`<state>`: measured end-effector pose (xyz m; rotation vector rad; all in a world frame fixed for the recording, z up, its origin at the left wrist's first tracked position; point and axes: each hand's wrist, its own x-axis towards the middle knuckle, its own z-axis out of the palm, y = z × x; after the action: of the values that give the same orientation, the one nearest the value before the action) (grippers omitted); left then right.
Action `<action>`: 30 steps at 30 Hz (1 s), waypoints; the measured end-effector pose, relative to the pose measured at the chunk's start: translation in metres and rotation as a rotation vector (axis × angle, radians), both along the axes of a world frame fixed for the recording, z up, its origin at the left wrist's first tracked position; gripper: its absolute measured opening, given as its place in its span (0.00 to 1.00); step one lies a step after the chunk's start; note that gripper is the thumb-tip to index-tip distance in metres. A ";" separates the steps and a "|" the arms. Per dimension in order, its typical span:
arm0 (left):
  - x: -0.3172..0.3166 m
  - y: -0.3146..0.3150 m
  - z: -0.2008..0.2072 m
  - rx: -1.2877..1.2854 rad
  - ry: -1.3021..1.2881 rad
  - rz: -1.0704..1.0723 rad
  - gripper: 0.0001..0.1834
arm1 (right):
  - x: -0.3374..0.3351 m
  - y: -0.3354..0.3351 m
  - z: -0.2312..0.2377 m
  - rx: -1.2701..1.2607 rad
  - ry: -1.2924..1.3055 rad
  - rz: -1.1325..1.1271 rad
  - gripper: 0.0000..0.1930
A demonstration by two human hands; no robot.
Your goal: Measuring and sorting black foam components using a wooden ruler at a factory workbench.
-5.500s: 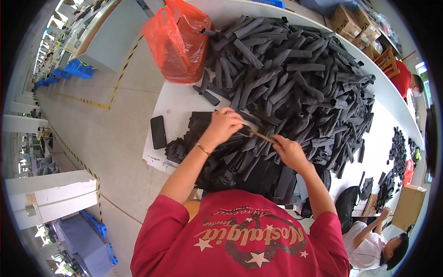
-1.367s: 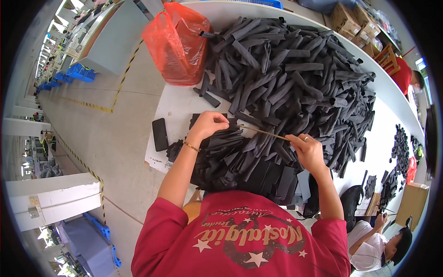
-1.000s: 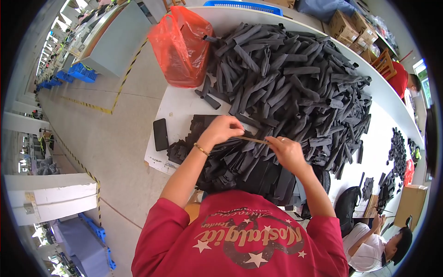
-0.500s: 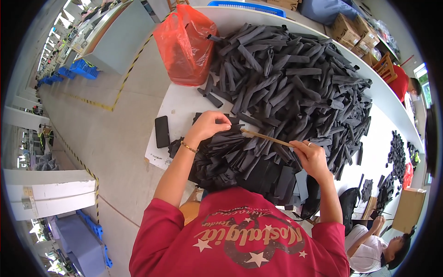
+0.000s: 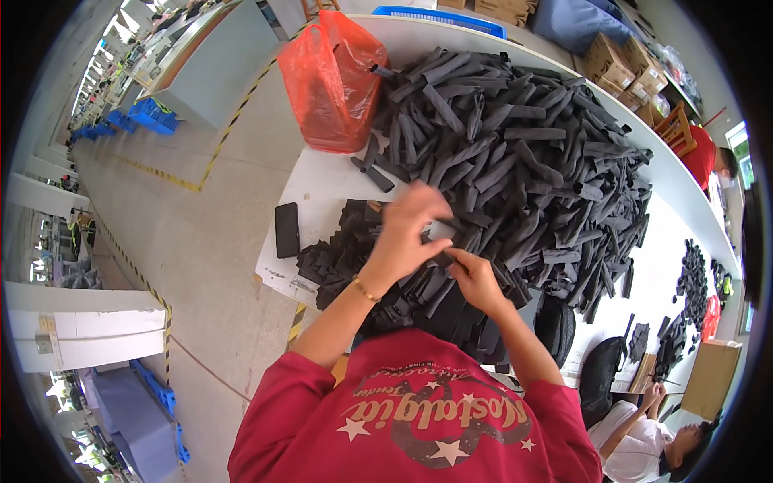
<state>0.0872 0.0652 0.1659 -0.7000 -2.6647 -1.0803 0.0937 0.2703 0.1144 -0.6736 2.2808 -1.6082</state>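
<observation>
My left hand (image 5: 411, 233) is over the near part of the table, its fingers smeared by motion and its thumb pointing at the right hand. Whether it holds anything is not clear. Close beside it, my right hand (image 5: 477, 283) pinches the end of a black fabric tube (image 5: 442, 259). A small brown tip (image 5: 374, 206) shows just left of my left hand; the rest of it is hidden. Bundled black fabric pieces (image 5: 330, 262) lie under and left of my hands. Beyond them rises a large heap of loose black fabric tubes (image 5: 515, 161).
A black phone (image 5: 287, 230) lies at the left edge of the white table (image 5: 322, 179). A red plastic bag (image 5: 334, 88) stands at its far left corner. To the right are a black bag (image 5: 602, 374) and a co-worker in white (image 5: 632, 439). A raised white board (image 5: 555, 64) runs behind the heap.
My hands have come together; the left moved right and blurred. The thin wooden stick that stretched between them no longer shows at full length. My right hand has shifted left and now holds a fabric tube.
</observation>
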 end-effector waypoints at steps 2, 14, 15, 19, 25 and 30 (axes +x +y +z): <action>0.009 0.001 0.016 0.580 0.348 0.715 0.26 | 0.009 0.000 -0.012 0.000 -0.071 -0.016 0.17; 0.027 0.013 -0.056 1.851 -0.573 0.752 0.13 | 0.066 -0.050 -0.026 0.033 -0.013 -0.261 0.07; 0.023 0.010 -0.058 1.845 -0.543 0.789 0.12 | 0.072 -0.045 -0.029 0.062 -0.024 -0.235 0.07; 0.020 0.006 -0.061 1.783 -0.569 0.865 0.13 | 0.093 -0.014 -0.033 0.100 -0.007 -0.176 0.07; 0.024 0.025 -0.076 1.751 -0.776 0.777 0.18 | 0.114 0.030 -0.004 0.163 -0.171 -0.130 0.06; 0.010 0.040 -0.046 1.858 -0.458 0.901 0.28 | 0.103 0.019 0.007 0.161 -0.220 -0.202 0.06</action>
<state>0.0967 0.1053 0.1197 0.9989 -0.7485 -2.4594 0.1965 0.2890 0.1216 -0.2215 2.3396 -1.4756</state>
